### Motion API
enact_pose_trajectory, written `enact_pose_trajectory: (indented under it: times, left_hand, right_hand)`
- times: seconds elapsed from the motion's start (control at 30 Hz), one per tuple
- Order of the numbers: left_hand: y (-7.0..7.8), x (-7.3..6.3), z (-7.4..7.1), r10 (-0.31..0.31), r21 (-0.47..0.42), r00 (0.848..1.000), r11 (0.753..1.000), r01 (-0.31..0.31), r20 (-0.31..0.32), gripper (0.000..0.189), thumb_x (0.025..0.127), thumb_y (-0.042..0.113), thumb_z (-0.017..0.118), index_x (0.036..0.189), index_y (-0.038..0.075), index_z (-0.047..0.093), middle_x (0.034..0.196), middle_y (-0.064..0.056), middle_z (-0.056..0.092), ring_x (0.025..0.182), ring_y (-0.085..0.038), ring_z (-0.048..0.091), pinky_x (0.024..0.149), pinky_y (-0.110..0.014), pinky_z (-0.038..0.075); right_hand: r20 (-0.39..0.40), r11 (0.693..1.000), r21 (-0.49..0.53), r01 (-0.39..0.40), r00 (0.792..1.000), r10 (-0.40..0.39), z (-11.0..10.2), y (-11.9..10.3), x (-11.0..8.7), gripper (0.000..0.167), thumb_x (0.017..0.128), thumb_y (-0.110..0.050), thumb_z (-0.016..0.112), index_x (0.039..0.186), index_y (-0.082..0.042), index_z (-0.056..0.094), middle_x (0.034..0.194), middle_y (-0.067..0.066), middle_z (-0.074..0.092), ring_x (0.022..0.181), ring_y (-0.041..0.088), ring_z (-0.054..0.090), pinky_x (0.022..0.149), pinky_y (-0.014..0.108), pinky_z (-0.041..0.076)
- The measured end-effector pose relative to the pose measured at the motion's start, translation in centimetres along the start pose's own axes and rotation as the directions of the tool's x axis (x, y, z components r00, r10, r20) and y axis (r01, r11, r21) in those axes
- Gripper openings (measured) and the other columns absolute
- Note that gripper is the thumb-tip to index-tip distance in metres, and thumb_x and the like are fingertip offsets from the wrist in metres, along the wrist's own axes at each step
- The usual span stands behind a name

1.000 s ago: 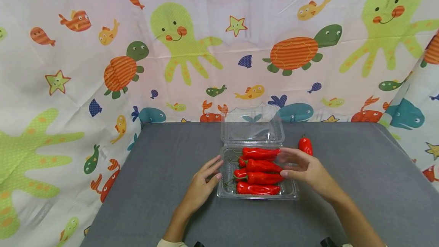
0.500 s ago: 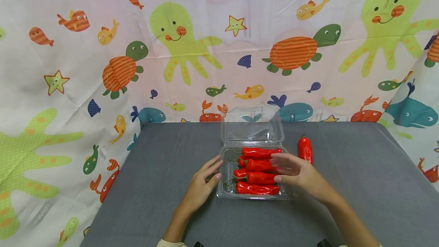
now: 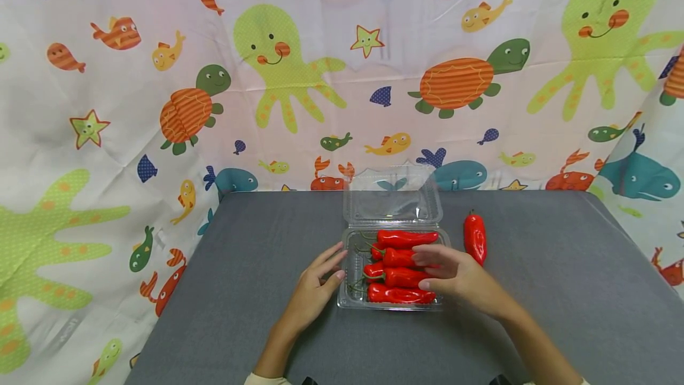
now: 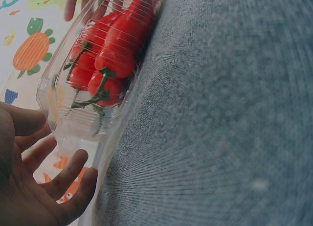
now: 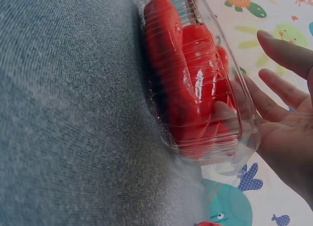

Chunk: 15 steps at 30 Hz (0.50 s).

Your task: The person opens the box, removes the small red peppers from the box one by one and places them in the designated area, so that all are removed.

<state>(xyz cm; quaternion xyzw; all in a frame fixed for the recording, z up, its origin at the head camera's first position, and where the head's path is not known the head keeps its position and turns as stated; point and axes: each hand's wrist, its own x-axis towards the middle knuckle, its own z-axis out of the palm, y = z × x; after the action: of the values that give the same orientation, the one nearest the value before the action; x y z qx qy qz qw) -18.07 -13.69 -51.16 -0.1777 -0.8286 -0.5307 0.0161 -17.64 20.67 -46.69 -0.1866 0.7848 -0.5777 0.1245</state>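
A clear plastic clamshell box holds several red peppers with green stems, lying crosswise in a stack of rows. Its see-through lid is swung back behind it. My left hand is at the box's left side, fingers loosely spread with the fingertips right at the wall; the left wrist view shows the same relaxed fingers. My right hand reaches over the box's right side. Its fingers overlap the peppers' right ends, thumb apart from them. In the right wrist view, a fingertip shows beside the peppers through the clear wall.
One more red pepper lies on the grey cloth-covered table, to the right of the box. Behind the table's far edge hangs a curtain printed with sea animals.
My right hand has shifted left, further over the peppers, uncovering more of the single pepper on the table. The left hand and the box stay where they were.
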Motion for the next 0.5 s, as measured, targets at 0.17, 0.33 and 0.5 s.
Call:
enact_pose_trajectory:
  times: [0.17, 0.33, 0.5]
  left_hand:
    - [-0.05, 0.01, 0.05, 0.023, 0.001, 1.0, 1.0, -0.023, -0.008, 0.045, 0.106, 0.013, 0.065, 0.15, 0.007, 0.06, 0.165, 0.0, 0.048, 0.126, -0.028, 0.065, 0.097, -0.032, 0.054]
    - [-0.18, -0.01, -0.04, 0.002, 0.002, 1.0, 1.0, -0.002, 0.0, 0.046, 0.106, 0.013, 0.066, 0.151, 0.01, 0.06, 0.164, 0.005, 0.047, 0.127, -0.023, 0.065, 0.098, -0.031, 0.053]
    - [-0.17, -0.06, -0.12, 0.003, -0.002, 1.0, 1.0, -0.003, 0.004, 0.046, 0.105, 0.013, 0.066, 0.15, 0.01, 0.061, 0.164, 0.006, 0.048, 0.127, -0.023, 0.065, 0.096, -0.03, 0.053]
  right_hand:
    - [0.01, 1.0, -0.024, 0.006, 1.0, -0.005, 0.25, -0.02, 0.18, 0.061, 0.094, -0.02, 0.08, 0.15, -0.011, 0.056, 0.142, 0.014, 0.065, 0.131, 0.04, 0.061, 0.097, 0.025, 0.055]
    - [0.033, 1.0, -0.026, -0.01, 0.999, 0.011, 0.64, -0.28, 0.41, 0.062, 0.094, -0.019, 0.08, 0.15, -0.01, 0.056, 0.143, 0.016, 0.064, 0.132, 0.041, 0.06, 0.096, 0.024, 0.055]
    - [0.049, 0.998, -0.06, 0.001, 0.999, 0.002, 0.83, -0.5, 0.51, 0.062, 0.093, -0.02, 0.08, 0.149, -0.008, 0.057, 0.143, 0.016, 0.065, 0.132, 0.041, 0.06, 0.097, 0.028, 0.056]
